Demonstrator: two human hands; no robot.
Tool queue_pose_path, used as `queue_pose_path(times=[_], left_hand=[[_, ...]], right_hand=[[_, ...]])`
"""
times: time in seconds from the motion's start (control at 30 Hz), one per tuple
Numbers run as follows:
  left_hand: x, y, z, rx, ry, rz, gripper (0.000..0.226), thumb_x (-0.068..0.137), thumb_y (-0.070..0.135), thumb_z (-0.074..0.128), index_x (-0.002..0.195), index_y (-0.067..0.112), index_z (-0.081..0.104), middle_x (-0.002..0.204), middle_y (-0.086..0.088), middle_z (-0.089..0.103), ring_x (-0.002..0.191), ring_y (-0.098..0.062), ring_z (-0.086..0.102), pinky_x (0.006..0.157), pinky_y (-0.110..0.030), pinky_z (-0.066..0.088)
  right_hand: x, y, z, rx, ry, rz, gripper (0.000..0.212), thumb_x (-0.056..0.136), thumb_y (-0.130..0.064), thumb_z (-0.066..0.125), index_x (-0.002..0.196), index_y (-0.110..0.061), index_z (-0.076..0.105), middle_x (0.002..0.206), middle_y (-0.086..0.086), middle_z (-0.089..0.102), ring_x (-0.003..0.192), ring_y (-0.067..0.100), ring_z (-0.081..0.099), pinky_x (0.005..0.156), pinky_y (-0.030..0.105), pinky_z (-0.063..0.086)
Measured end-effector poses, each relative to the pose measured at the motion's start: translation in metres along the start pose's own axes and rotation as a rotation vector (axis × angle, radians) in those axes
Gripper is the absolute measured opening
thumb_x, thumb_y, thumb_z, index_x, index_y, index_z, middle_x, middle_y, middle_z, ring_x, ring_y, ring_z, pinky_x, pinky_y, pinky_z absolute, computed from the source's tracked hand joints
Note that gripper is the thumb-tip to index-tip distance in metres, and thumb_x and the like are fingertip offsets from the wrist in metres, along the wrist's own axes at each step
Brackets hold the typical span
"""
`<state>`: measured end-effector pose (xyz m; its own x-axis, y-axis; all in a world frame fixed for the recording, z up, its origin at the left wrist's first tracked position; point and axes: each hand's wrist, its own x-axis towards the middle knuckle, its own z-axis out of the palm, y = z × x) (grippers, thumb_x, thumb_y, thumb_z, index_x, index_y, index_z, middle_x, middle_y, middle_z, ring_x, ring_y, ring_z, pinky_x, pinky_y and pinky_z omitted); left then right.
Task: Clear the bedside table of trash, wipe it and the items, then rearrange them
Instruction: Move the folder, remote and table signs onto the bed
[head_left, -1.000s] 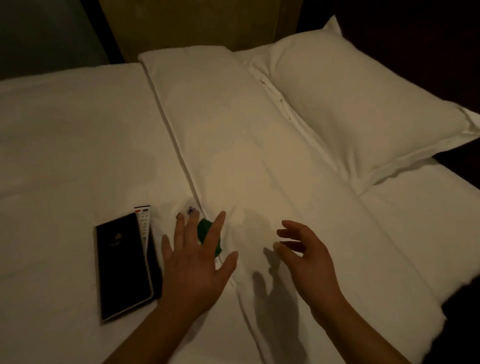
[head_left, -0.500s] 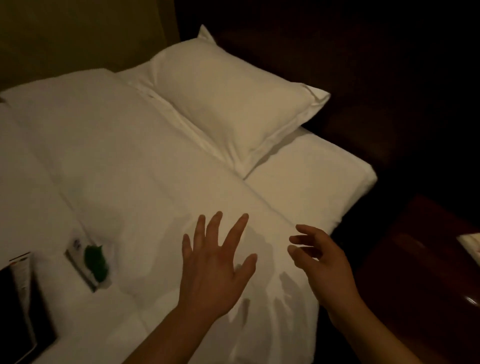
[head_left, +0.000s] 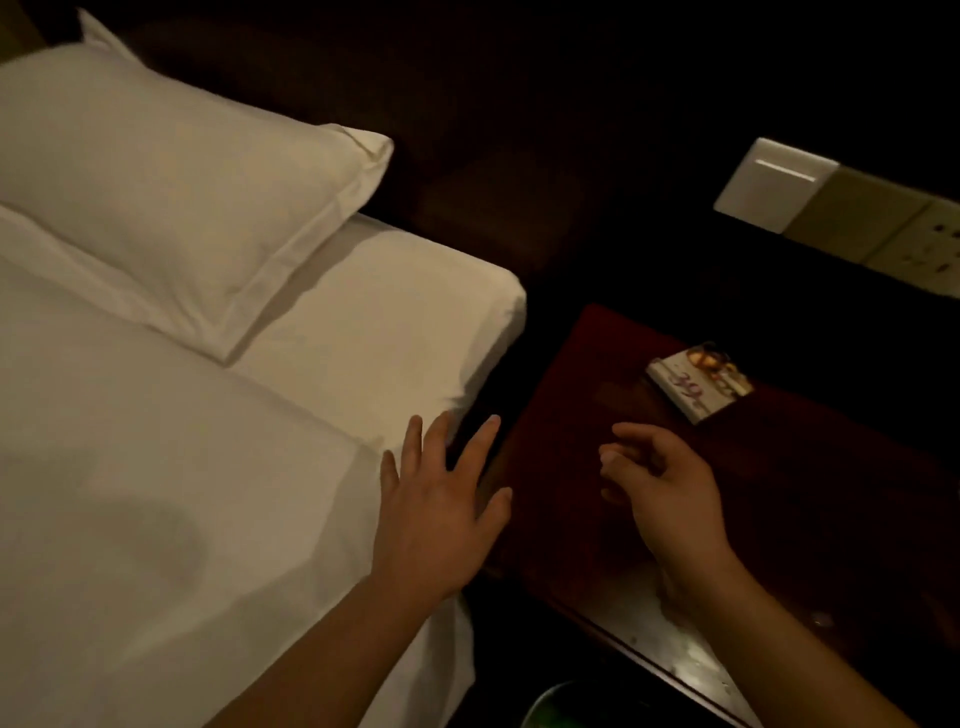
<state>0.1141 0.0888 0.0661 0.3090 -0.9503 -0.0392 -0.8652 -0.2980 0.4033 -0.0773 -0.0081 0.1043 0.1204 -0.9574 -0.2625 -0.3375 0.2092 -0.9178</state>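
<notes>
The dark red-brown bedside table stands to the right of the bed. On its far part lies a small white card or packet with "39" printed on it and a gold picture. My right hand hovers over the table's left part, fingers loosely curled, nothing in it. My left hand is spread flat over the bed's right edge, empty, its fingertips past the gap between bed and table.
A white bed with a pillow fills the left. A white wall switch and socket panel sits behind the table. A dark bin rim with green inside shows below the table's near corner.
The view has swung right from the bed to the bedside table. The black folder, remote and green packet on the bed have left the view. Both empty hands have moved right.
</notes>
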Motion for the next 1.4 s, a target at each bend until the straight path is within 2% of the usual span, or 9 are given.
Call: queue_pose_path(times=[0.2,0.33,0.53,0.73,0.93,1.17,1.3,1.33,1.4], left_hand=[[0.041,0.031,0.054,0.067,-0.047,0.048,0.068,0.091,0.065,0.024,0.155,0.046,0.009,0.164,-0.011,0.019,0.152,-0.036,0.008,0.120,-0.056,0.018],[0.054,0.044,0.091,0.095,-0.122,0.086,0.067,0.091,0.068,0.015,0.154,0.048,0.005,0.165,-0.012,0.015,0.153,-0.036,0.003,0.120,-0.057,0.017],[0.054,0.041,0.124,0.202,-0.163,0.100,0.076,0.090,0.073,0.001,0.158,0.040,0.005,0.167,-0.015,0.001,0.153,-0.037,-0.011,0.121,-0.055,-0.003],[0.049,0.034,0.134,0.265,-0.088,0.143,0.069,0.098,0.068,0.019,0.157,0.031,0.025,0.163,-0.019,0.023,0.152,-0.041,0.012,0.119,-0.060,0.019],[0.049,0.033,0.139,0.267,-0.032,0.138,0.069,0.097,0.068,0.022,0.155,0.032,0.028,0.163,-0.018,0.026,0.152,-0.039,0.013,0.115,-0.060,0.025],[0.051,0.034,0.141,0.252,-0.059,0.133,0.069,0.097,0.069,0.021,0.156,0.033,0.025,0.163,-0.017,0.026,0.152,-0.039,0.012,0.116,-0.060,0.025],[0.049,0.030,0.133,0.138,-0.129,0.141,0.067,0.096,0.070,0.015,0.155,0.039,0.023,0.166,-0.005,0.008,0.154,-0.032,-0.003,0.123,-0.053,0.006],[0.052,0.028,0.129,-0.007,-0.139,0.114,0.061,0.098,0.066,0.020,0.152,0.039,0.032,0.165,0.001,0.009,0.155,-0.028,-0.004,0.124,-0.046,0.002],[0.057,0.030,0.104,-0.611,-0.118,-0.121,0.034,0.103,0.035,0.044,0.130,0.031,0.064,0.155,0.001,0.040,0.153,-0.026,0.019,0.124,-0.036,0.012]], right_hand=[[0.057,0.018,-0.053,0.107,0.263,0.132,0.026,0.094,-0.016,0.064,0.119,-0.017,0.059,0.094,0.001,0.065,0.084,0.019,0.068,0.065,0.030,0.057],[0.100,0.031,-0.067,0.177,0.395,0.262,0.031,0.095,-0.021,0.062,0.123,-0.012,0.054,0.087,0.000,0.059,0.078,0.018,0.063,0.064,0.033,0.059],[0.145,0.040,-0.069,0.375,0.387,0.510,0.020,0.096,-0.032,0.059,0.103,-0.015,0.052,0.093,0.008,0.060,0.082,0.025,0.064,0.052,0.036,0.054],[0.173,0.043,-0.073,0.342,0.368,0.658,0.018,0.091,-0.027,0.063,0.099,-0.012,0.056,0.083,0.010,0.063,0.069,0.020,0.061,0.051,0.032,0.045],[0.190,0.036,-0.074,0.404,0.392,0.662,0.031,0.087,-0.012,0.068,0.116,-0.009,0.059,0.089,0.010,0.064,0.060,0.015,0.057,0.046,0.023,0.044],[0.178,0.040,-0.070,0.488,0.257,0.642,0.019,0.088,-0.003,0.067,0.107,-0.004,0.065,0.077,0.007,0.061,0.056,0.009,0.054,0.046,0.019,0.047],[0.142,0.037,-0.049,0.365,0.080,0.500,0.026,0.087,-0.005,0.070,0.112,-0.007,0.064,0.093,0.008,0.065,0.073,0.015,0.057,0.054,0.026,0.049],[0.131,0.035,-0.043,0.364,0.018,0.463,0.026,0.087,-0.006,0.069,0.113,-0.007,0.064,0.101,0.009,0.067,0.080,0.018,0.058,0.056,0.026,0.050],[0.109,0.029,-0.029,0.346,-0.111,0.410,0.021,0.089,-0.007,0.067,0.109,-0.008,0.067,0.109,0.008,0.071,0.089,0.020,0.062,0.058,0.026,0.050]])
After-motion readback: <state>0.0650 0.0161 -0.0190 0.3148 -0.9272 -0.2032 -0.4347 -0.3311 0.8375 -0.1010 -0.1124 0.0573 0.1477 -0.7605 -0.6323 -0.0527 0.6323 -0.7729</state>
